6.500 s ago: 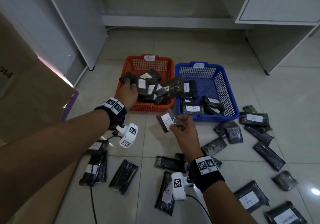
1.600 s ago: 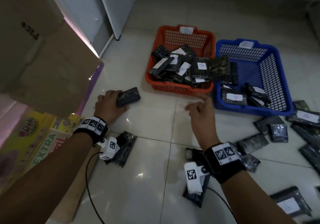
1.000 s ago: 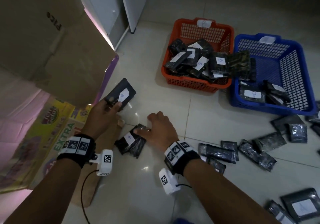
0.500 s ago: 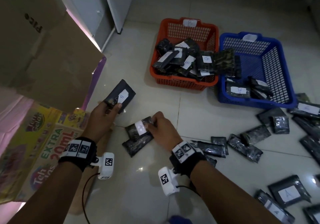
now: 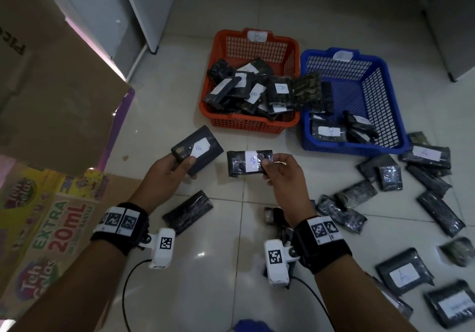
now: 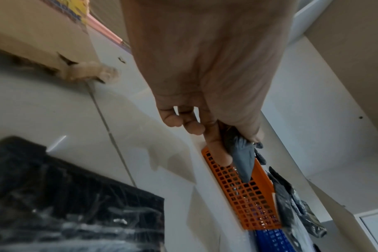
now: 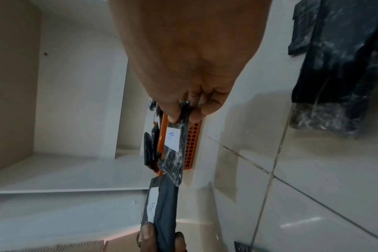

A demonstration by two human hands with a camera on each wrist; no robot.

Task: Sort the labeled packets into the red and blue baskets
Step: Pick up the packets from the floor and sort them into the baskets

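From the head view both hands are raised over the tiled floor [image 5: 226,267], each holding a dark packet with its white label up: the left hand [image 5: 167,175] grips a matte packet [image 5: 196,149], thumb on top, and the right hand [image 5: 282,175] pinches the end of a glossy packet [image 5: 248,162]. Both labels appear to read B. The left wrist view shows what the head view hides — fingers curled under the matte packet's grey edge; the right wrist view shows thumb and forefinger nipping the glossy packet's rim. The red basket [image 5: 221,46] is heaped with dark packets, several labelled B, one overhanging toward the blue basket [image 5: 385,74] — which holds only a few, near its front. More packets lie scattered on the floor to the right.
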